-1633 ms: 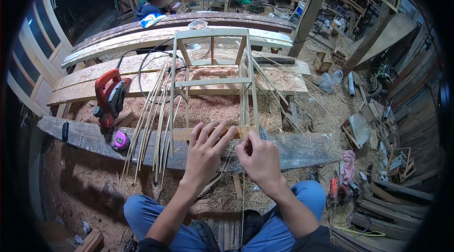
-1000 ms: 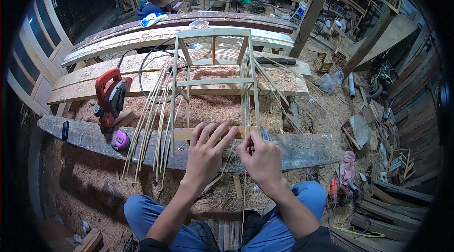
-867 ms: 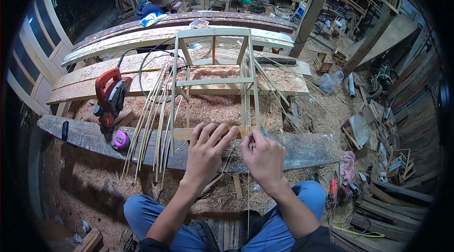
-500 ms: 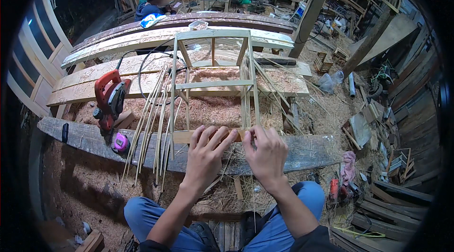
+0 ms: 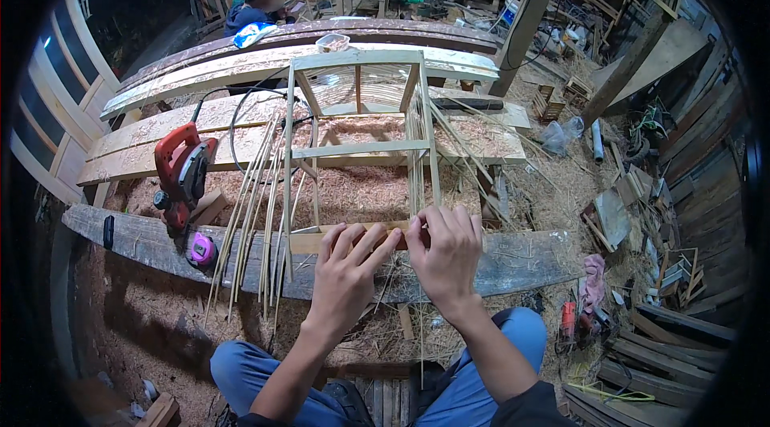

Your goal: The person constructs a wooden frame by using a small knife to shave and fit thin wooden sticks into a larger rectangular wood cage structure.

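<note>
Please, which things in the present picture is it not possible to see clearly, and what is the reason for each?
All in the head view:
What the right hand pinches, if anything: hidden inside the hand itself.
The middle of the wooden bar: covered by the left hand.
The near end of the wooden frame at its right side: behind the right hand.
What the co-worker holds: too small.
The dark sleeves: cut off by the lower edge.

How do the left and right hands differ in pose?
Fingers: the left hand has its fingers spread apart; the right hand has its fingers bunched and curled, thumb and forefinger tips close together.
Place: the left hand covers the middle of the wooden bar; the right hand is at its right end.
Shared: both are bare, backs showing.
</note>
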The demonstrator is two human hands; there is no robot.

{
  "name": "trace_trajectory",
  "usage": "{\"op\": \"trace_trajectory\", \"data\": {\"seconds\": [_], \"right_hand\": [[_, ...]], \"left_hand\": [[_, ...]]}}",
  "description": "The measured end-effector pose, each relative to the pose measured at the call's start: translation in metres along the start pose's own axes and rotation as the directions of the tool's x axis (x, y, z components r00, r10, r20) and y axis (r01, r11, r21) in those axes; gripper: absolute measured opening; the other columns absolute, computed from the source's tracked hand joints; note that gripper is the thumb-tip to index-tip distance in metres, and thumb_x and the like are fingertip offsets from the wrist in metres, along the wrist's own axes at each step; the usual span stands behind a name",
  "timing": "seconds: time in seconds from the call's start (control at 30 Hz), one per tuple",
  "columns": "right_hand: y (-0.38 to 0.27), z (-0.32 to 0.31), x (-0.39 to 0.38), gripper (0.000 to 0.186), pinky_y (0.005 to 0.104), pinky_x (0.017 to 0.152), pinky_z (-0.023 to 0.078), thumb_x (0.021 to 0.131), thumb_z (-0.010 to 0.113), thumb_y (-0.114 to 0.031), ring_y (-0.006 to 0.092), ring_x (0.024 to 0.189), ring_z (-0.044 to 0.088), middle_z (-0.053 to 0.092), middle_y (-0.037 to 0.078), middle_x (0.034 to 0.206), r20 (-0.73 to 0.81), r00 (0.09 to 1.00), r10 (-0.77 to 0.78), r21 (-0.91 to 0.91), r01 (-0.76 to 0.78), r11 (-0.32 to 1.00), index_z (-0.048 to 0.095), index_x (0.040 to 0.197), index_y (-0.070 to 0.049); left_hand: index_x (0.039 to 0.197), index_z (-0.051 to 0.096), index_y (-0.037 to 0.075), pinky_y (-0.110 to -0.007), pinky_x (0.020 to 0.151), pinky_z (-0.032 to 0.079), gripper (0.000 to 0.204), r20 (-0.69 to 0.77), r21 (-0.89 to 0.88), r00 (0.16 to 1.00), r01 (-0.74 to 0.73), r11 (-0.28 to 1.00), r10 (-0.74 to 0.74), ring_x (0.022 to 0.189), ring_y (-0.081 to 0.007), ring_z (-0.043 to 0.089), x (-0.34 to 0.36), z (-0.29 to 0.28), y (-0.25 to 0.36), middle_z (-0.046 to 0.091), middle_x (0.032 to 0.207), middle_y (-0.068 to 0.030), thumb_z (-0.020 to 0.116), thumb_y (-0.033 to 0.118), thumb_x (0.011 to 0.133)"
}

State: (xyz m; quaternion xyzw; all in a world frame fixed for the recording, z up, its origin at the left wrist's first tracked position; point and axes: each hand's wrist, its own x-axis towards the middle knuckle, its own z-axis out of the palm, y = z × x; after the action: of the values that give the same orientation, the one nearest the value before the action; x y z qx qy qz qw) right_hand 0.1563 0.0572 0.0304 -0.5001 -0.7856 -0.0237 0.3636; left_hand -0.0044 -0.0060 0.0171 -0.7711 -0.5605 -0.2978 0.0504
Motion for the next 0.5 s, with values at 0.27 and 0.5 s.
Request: {"op": "trace_trajectory", "data": {"seconds": [0.27,0.5], "right_hand": [[0.001,0.007,0.000,0.014,0.0414,0.076,0.039,0.094,0.068,-0.016,0.0258,0.078,0.055,0.059,0.006,0.077,-0.004,0.998,0.057,0.053,-0.056,0.997,0.061,0.084,-0.009],[0.001,0.011,0.002,0.014,0.0413,0.076,0.039,0.094,0.068,-0.016,0.0248,0.077,0.055,0.059,0.005,0.076,-0.013,0.997,0.081,0.072,-0.080,0.994,0.060,0.083,-0.010]], "left_hand": [[0.137,0.066,0.013,-0.047,0.114,0.040,0.059,0.014,-0.017,1.000,-0.024,1.000,0.024,0.122,-0.0258,0.059,0.000,0.004,-0.007,0.066,0.131,-0.0053,0.065,0.001,0.079],[0.135,0.067,0.011,-0.046,0.113,0.041,0.059,0.017,-0.078,1.000,-0.012,0.997,0.013,0.117,-0.0271,0.059,0.002,0.003,-0.008,0.067,0.129,-0.0059,0.065,-0.001,0.077]]}}
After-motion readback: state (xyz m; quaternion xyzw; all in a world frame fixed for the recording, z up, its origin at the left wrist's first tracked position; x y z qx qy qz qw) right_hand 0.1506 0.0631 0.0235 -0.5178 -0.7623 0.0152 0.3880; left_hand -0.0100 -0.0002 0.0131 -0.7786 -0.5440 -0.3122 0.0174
